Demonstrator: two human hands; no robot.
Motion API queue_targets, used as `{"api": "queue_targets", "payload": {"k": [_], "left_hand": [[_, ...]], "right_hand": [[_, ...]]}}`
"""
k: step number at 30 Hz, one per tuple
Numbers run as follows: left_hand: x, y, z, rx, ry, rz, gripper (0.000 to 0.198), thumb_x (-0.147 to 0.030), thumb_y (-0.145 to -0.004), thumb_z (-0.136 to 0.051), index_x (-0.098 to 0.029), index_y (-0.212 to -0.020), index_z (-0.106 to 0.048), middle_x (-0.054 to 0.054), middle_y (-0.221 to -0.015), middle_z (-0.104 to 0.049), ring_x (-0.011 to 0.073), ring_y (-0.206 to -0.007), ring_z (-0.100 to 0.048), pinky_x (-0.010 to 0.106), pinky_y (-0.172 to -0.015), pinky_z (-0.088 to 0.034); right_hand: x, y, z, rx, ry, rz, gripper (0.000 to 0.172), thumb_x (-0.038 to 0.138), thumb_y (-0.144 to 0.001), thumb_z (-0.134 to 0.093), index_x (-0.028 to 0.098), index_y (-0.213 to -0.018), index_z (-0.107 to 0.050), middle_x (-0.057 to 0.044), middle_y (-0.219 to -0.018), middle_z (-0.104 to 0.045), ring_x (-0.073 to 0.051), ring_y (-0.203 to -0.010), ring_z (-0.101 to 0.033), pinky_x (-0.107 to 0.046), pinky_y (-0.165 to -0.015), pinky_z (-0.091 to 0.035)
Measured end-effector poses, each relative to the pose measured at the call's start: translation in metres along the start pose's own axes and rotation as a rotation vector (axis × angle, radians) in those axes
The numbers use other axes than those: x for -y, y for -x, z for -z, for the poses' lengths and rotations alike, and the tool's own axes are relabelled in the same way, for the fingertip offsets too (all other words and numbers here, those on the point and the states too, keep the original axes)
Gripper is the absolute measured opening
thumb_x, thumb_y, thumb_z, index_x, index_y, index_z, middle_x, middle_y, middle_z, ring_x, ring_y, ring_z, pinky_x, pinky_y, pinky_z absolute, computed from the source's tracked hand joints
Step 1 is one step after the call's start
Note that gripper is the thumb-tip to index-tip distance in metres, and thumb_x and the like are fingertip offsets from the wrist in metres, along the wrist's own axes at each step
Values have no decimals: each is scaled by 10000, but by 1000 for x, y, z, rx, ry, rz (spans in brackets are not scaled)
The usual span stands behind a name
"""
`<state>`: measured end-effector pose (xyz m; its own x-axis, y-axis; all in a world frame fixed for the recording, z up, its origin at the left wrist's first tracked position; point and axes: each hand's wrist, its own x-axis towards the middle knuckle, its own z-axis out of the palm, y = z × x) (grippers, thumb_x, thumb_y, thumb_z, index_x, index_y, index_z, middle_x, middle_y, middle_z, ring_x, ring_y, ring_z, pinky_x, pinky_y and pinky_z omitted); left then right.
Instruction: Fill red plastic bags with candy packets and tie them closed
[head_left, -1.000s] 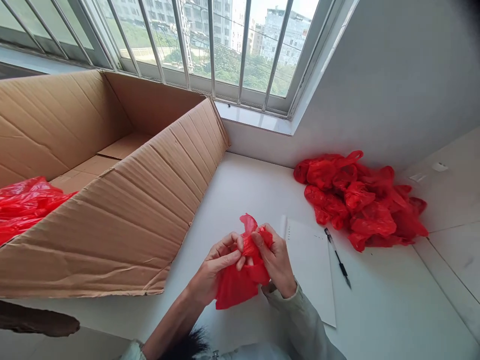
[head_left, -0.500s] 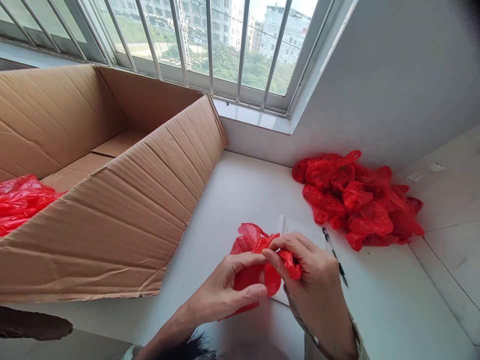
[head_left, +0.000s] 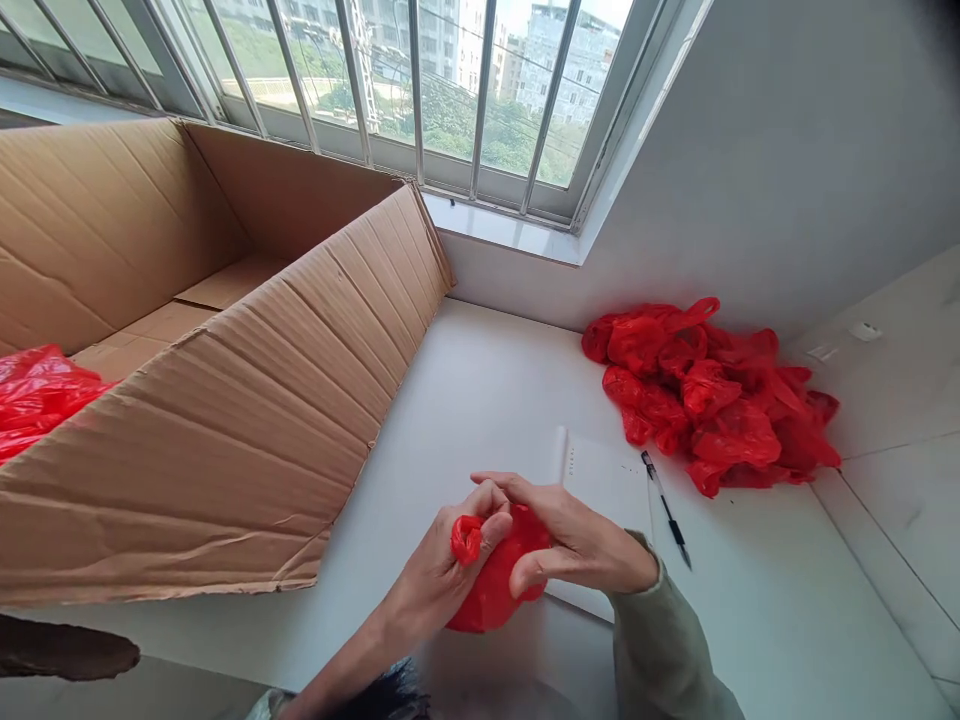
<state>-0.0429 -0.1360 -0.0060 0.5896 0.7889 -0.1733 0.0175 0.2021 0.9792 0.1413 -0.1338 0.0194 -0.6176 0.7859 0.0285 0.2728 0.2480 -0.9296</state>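
Note:
My left hand (head_left: 450,560) is closed around the gathered neck of a thin red plastic bag (head_left: 487,598). A twisted red end pokes out over its thumb side. The rest of the bag hangs below and between my hands. My right hand (head_left: 577,540) cups loosely about the bag from the right, thumb spread from the other fingers. Its outstretched fingers reach past the left fingertips and touch them. Some right fingers are hidden. Beneath lies an open white notebook (head_left: 596,480), partly covered by my right hand and sleeve.
A black pen (head_left: 667,512) lies beside the notebook. A heap of crumpled red plastic bags (head_left: 720,400) rests by the wall at right. To the left, a large open cardboard box (head_left: 225,430) holds more red plastic (head_left: 45,395). Behind is a barred window (head_left: 450,110).
The bag's neck has passed from my right hand's pinch to my left hand's closed grip. My right hand has opened and swung leftward around the bag. More of the notebook and pen shows.

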Motion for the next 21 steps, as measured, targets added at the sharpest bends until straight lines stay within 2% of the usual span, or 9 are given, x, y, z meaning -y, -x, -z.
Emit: {"api": "queue_targets", "payload": {"k": [2,4,7,9,11,14,17,19,21], "left_hand": [[5,0,-1,-37,-54,-21,346,-527,-929,-395,-207,-804,-436,-35,-728,-476,103,-597,-396,214,-532,-319],[8,0,-2,-51,-114,-26,366,-548,-933,-359,-209,-818,-437,-36,-725,-471,106,-600,-394,211,-531,-311],[9,-1,-4,-41,-193,-23,381,-552,-938,-331,-209,-811,-436,-33,-732,-466,112,-615,-393,209,-542,-321],[8,-2,-5,-27,-227,-6,383,-547,-940,-336,-206,-802,-442,-30,-739,-470,114,-628,-400,208,-555,-339],[7,-3,-6,-20,-188,-1,377,-543,-937,-357,-203,-821,-471,-20,-776,-502,118,-667,-439,206,-591,-374],[9,-3,-5,24,38,85,397,-575,-912,-407,-202,-920,-544,-28,-692,-519,110,-595,-463,207,-557,-396],[14,-2,-2,93,382,307,481,-633,-857,-471,-181,-968,-596,-77,-456,-407,87,-389,-349,205,-424,-339],[16,-2,1,79,607,401,405,-554,-829,-589,-155,-884,-626,-72,-424,-422,88,-389,-403,204,-457,-377],[16,-3,3,66,794,455,265,-388,-815,-674,-127,-793,-635,-48,-462,-484,96,-465,-505,202,-537,-425]], "right_hand": [[-7,-3,-2,0,-35,-50,411,510,-857,-565,178,-1094,-612,-21,-940,-636,-142,-819,-568,-245,-749,-471],[-12,-3,-4,-34,-35,-93,321,466,-898,-517,171,-924,-641,9,-800,-590,-109,-698,-496,-211,-633,-418],[-14,1,-4,-23,12,-165,355,450,-903,-508,170,-699,-583,51,-594,-399,-80,-551,-335,-207,-489,-279],[-14,4,-4,-36,65,-198,419,429,-907,-502,173,-577,-469,57,-560,-275,-76,-524,-241,-227,-466,-203],[-11,5,-5,-95,122,-216,433,385,-905,-508,175,-545,-390,54,-574,-239,-79,-536,-209,-242,-478,-177],[-4,6,-11,-201,152,-255,393,354,-910,-494,180,-570,-405,50,-583,-272,-86,-552,-225,-242,-498,-196],[1,4,-18,-289,138,-310,411,375,-912,-479,183,-556,-405,52,-556,-280,-88,-536,-234,-240,-487,-207],[0,3,-22,-343,139,-324,418,386,-902,-493,184,-546,-407,56,-534,-290,-85,-520,-244,-239,-473,-210],[-4,3,-25,-381,145,-295,386,387,-898,-505,184,-573,-454,59,-529,-331,-83,-518,-264,-230,-473,-232]]}}
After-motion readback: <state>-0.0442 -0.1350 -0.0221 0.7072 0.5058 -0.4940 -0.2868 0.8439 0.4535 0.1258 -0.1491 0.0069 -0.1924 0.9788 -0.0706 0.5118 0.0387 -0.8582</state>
